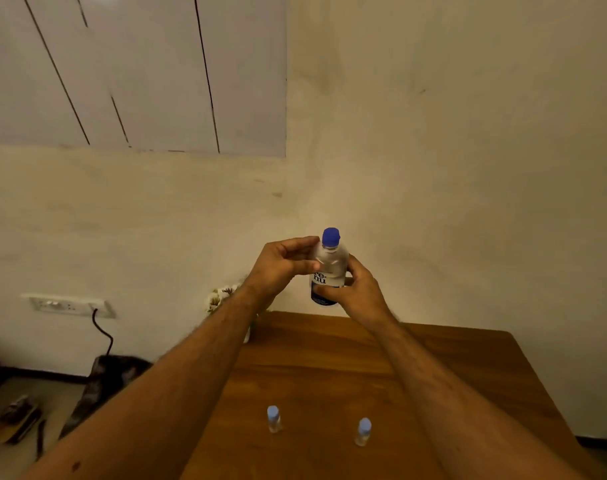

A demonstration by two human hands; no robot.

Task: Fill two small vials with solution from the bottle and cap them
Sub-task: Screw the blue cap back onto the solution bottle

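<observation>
Two vials stand upright on the table (433,358) near its front, well apart — left vial (273,419), right vial (363,432). Above the table's far edge, the bottle (328,268) is held upright between both hands — left hand (281,265), right hand (359,292).

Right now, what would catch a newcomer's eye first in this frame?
The bottle with its blue cap, held up at centre frame before the wall by the left hand and right hand. Below, two small vials with pale blue caps stand apart on the wooden table.
</observation>
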